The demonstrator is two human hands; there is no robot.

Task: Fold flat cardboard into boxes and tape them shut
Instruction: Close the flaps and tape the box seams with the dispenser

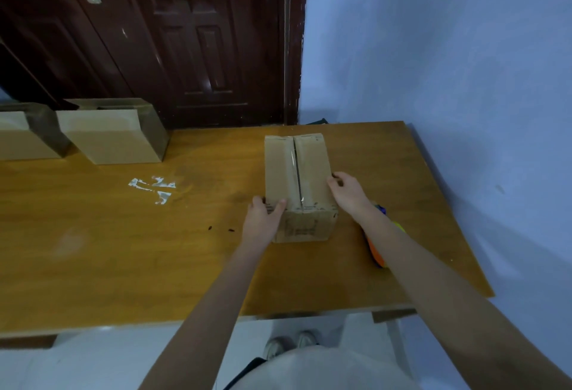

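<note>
**Taped box held at both sides near the tabletop's right edge**

A closed cardboard box (298,185) stood on the wooden tabletop (123,250), toward its right edge and nearer the far edge than the near one. Its two top flaps met along a centre seam covered by a strip of clear tape (297,173); what was inside could not be seen. The left hand (263,219) gripped the box's near left corner, thumb over the top and fingers curled down the side. The right hand (348,193) held the right top edge with its fingers curled over it. An orange tape dispenser (378,255) lay just right of the box, partly hidden under the right forearm. At the far left corner stood two more boxes (108,139), their contents hidden. Bits of clear tape scrap (153,188) clung to the tabletop's middle.
</note>
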